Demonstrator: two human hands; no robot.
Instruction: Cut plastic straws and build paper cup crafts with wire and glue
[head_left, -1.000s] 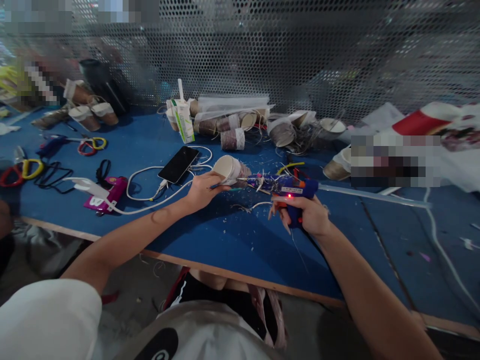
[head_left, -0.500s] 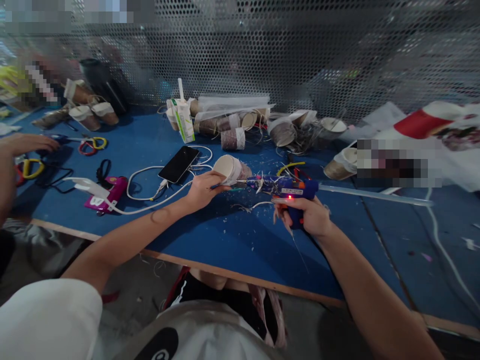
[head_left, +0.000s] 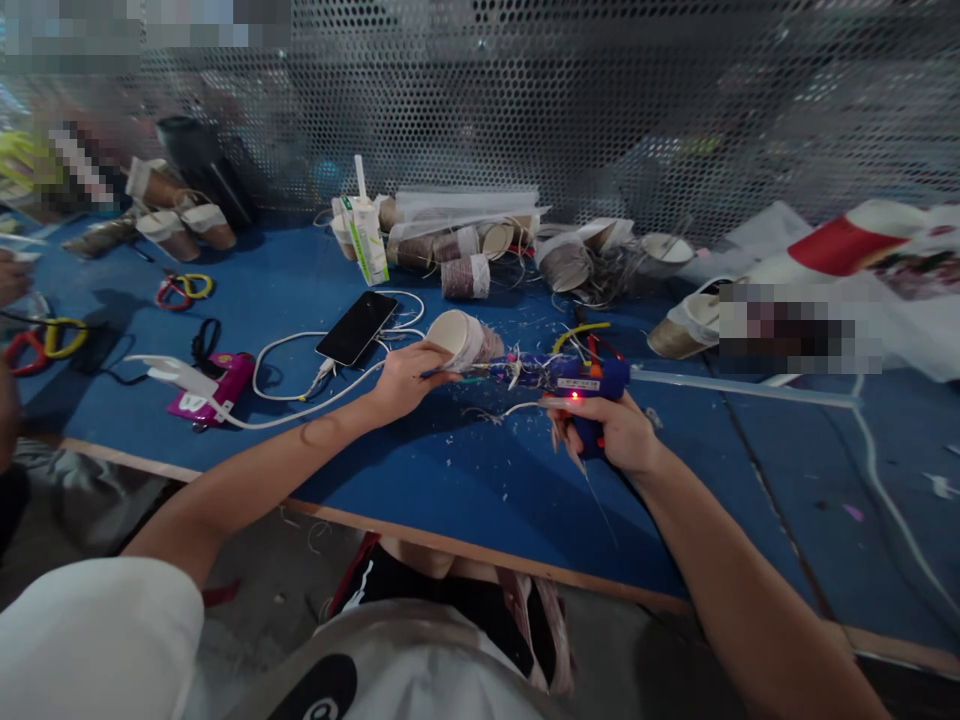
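Note:
My left hand grips a small paper cup with a pale lace-like band and brownish wrapping, tilted so its mouth faces me. In my right hand is a blue hot glue gun with a lit red light. Its nozzle end, strung with glue threads, points left at the underside of the cup; whether it touches cannot be made out. A clear glue stick sticks out from the back of the gun. A strand of cord hangs near the fingers of my right hand.
A phone on a white cable lies left of the cup, near a magenta device. Behind stand wrapped cups and a drink carton. Scissors lie farther left, by another person's hand. A perforated metal screen backs the table.
The glue gun has shifted slightly left in my right hand, toward the cup. At the far left, the other person's hand has drawn back toward the frame edge. My left hand stays in place.

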